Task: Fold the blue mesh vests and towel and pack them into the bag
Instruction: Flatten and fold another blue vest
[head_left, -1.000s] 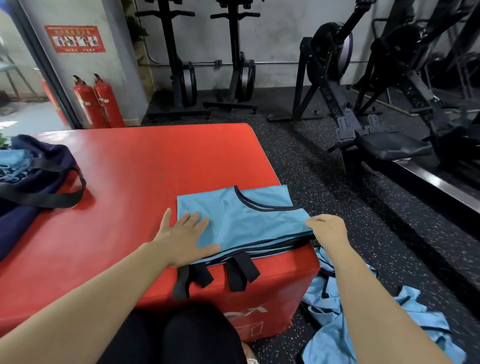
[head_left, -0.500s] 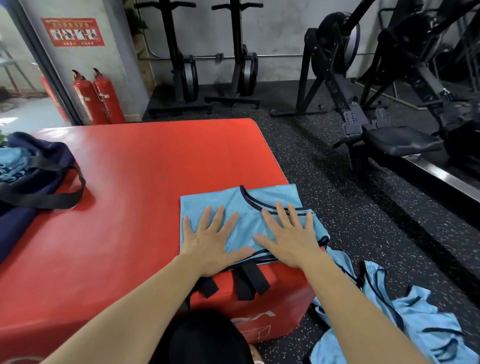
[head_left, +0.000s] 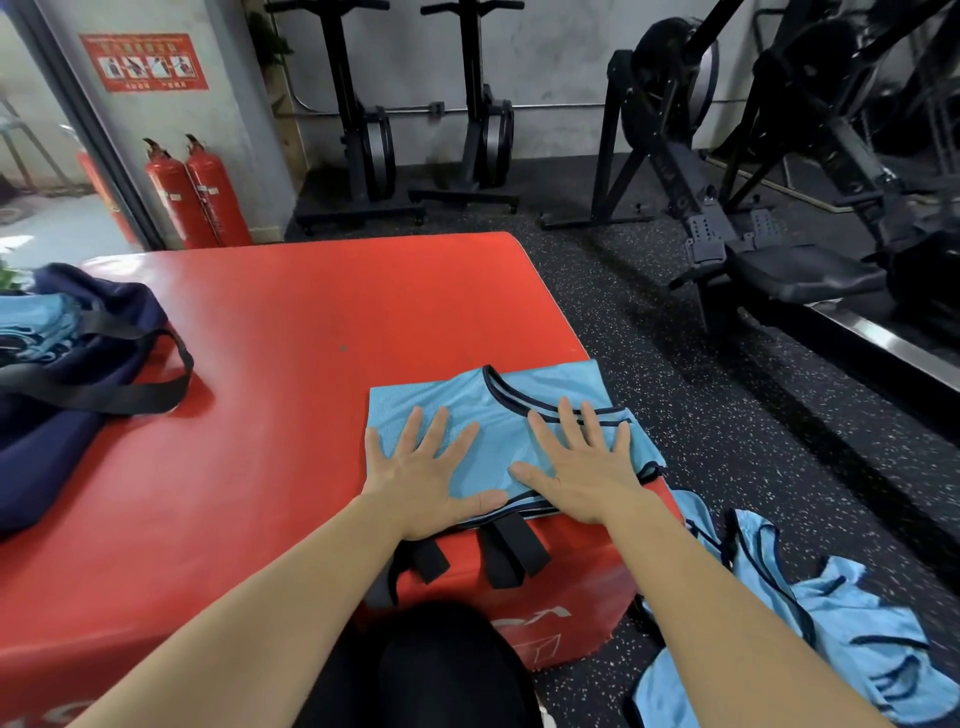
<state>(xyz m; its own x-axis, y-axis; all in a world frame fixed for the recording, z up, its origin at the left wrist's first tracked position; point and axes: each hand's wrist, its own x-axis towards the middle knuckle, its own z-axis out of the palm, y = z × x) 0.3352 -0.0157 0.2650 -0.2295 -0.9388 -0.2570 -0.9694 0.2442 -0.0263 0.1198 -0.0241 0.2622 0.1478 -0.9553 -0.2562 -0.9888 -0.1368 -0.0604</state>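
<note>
1. Left hand (head_left: 426, 478): palm down, fingers straight and spread, pressing flat on the near-left part of the folded vest; it grasps nothing.
2. Right hand (head_left: 582, 467): just beside the left, also flat with fingers splayed and nothing clasped. It presses the near-right part, with its fingertips at the dark-trimmed neckline.
3. Folded vest (head_left: 493, 431): light blue mesh with dark edging, lying directly under both palms.
4. Black straps (head_left: 511, 551): they hang just below the heels of the hands, coming out from under the vest's near edge.
5. Red padded box (head_left: 311, 322): carries the vest at its near right corner. Its top stretches away to the left of the hands and ahead of them.
6. Loose vests (head_left: 852, 639): a crumpled blue heap on the floor (head_left: 727, 415), right of the right forearm.
7. Bag (head_left: 62, 426): dark navy with a black strap, on the same box, well apart to the left of the left hand. Blue folded cloth (head_left: 36, 322) shows in its opening.
8. Fire extinguishers (head_left: 197, 192): two, red, far ahead and to the left.
9. Gym machines (head_left: 727, 208): black, far ahead and to the right.
</note>
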